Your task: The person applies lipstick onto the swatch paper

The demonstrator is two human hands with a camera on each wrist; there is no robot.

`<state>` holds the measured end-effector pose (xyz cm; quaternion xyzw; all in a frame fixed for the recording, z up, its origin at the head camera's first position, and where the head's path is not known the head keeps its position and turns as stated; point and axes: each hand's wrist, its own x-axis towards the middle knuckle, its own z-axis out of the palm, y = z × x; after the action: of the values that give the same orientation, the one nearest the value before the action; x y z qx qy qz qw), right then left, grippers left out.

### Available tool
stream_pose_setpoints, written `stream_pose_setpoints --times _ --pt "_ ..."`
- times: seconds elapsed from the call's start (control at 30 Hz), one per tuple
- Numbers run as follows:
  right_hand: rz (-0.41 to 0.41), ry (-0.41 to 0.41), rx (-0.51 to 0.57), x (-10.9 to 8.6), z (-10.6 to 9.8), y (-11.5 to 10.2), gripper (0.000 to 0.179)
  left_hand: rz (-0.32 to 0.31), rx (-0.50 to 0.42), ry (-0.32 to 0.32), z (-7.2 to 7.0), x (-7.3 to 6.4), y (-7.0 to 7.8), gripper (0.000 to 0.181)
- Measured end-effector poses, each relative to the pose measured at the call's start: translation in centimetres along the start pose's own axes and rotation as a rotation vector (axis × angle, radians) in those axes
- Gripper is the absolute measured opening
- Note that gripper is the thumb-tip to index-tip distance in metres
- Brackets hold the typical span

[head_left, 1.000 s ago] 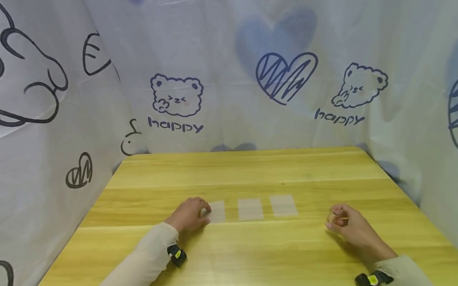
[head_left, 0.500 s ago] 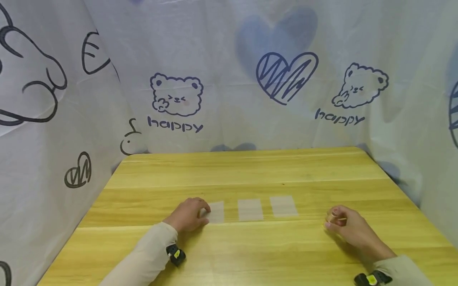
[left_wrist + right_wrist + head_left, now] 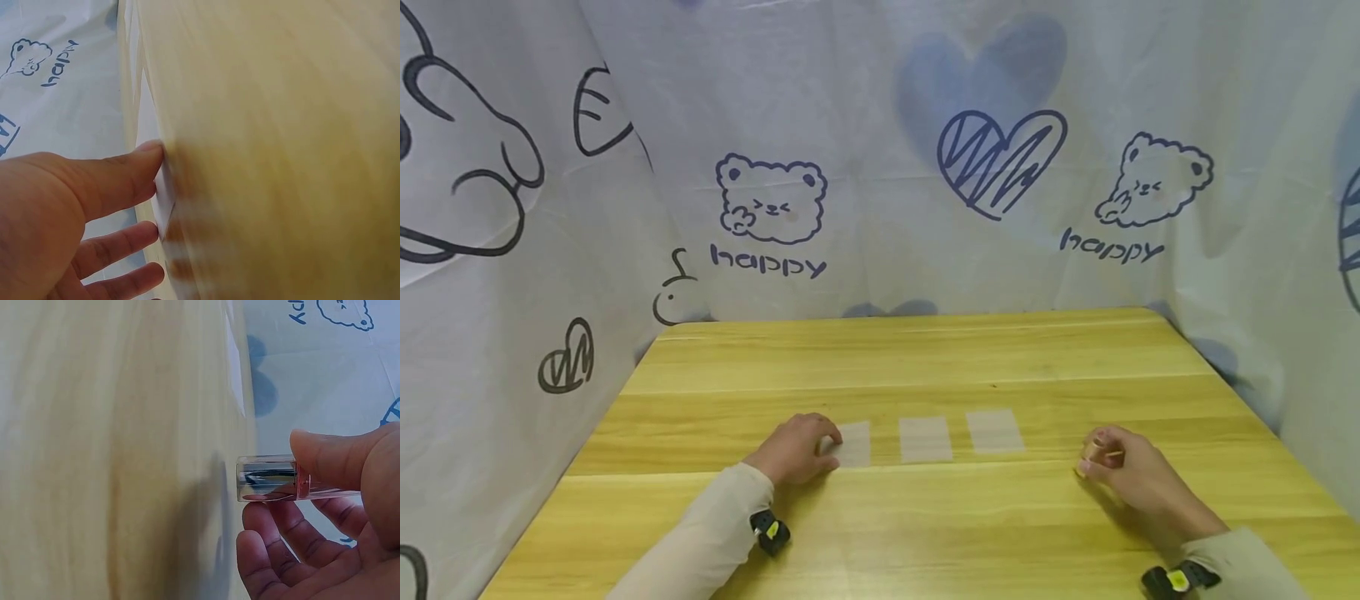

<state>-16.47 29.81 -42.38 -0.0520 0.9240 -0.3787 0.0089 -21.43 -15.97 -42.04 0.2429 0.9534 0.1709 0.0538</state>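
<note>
In the head view, three pale translucent squares lie in a row on the wooden table: a left square [image 3: 856,446], a middle square [image 3: 925,439] and a right square [image 3: 995,431]. My left hand [image 3: 796,450] rests at the outer edge of the left square, thumb and fingertips down on it, fingers loosely extended. My right hand [image 3: 1138,471], to the right of the row, pinches a small clear tube [image 3: 265,478] with a shiny, pinkish metallic part inside. In the right wrist view the thumb is on one side of the tube and fingers on the other, with its end sticking out.
The yellow wooden table [image 3: 917,533] reaches back to a white curtain [image 3: 880,242] printed with hearts, bears and "happy". The curtain also closes in both sides. A dark band with a small device [image 3: 770,532] is on the left wrist, and a similar one [image 3: 1180,579] on the right.
The right hand has shifted slightly left, and the tube in it has tilted a little, its lower end showing more. The left hand and the squares are nearly still.
</note>
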Motion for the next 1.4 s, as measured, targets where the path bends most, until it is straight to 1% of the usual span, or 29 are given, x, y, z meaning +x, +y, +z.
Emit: stream_pose_setpoints --times 0.07,0.2,0.3,0.4,0.63,0.9,0.97,1.07,1.2,1.27,1.4 --pt "-0.027 0.008 -0.010 0.1 0.0 -0.1 0.014 0.001 -0.001 0.006 0.0 0.1 0.0 0.024" --pt "-0.062 0.020 -0.018 0.3 0.2 -0.2 0.013 -0.010 -0.003 -0.007 0.2 -0.1 0.0 0.024" --pt "-0.059 0.018 -0.017 0.3 0.1 -0.5 0.013 -0.005 -0.002 -0.012 0.3 -0.1 0.0 0.024" --pt "-0.046 0.022 -0.030 0.4 -0.3 -0.9 0.014 0.004 -0.006 -0.002 0.2 0.1 0.1 0.025" --pt "-0.043 0.005 -0.047 0.5 -0.8 -1.7 0.015 -0.006 -0.008 0.002 0.0 0.4 0.2 0.026" --pt "-0.129 0.027 -0.054 0.9 -0.4 -2.5 0.014 -0.023 0.001 0.001 0.0 0.3 0.3 0.029" --pt "-0.140 0.030 -0.057 0.9 -0.5 -2.7 0.014 -0.024 0.006 0.003 0.0 0.3 0.4 0.031" --pt "-0.137 0.026 -0.035 0.8 -0.4 -3.0 0.016 -0.025 0.006 0.008 -0.1 0.3 0.5 0.032" --pt "-0.114 0.002 0.005 0.8 -0.2 -3.3 0.032 -0.025 -0.007 0.004 -0.2 0.2 0.7 0.033" --pt "-0.097 -0.010 0.019 0.9 -0.1 -3.4 0.037 -0.018 -0.007 0.000 -0.3 0.2 0.8 0.033" --pt "-0.085 -0.020 0.041 1.1 0.0 -3.8 0.034 0.005 0.011 0.007 -0.5 0.3 1.0 0.032"
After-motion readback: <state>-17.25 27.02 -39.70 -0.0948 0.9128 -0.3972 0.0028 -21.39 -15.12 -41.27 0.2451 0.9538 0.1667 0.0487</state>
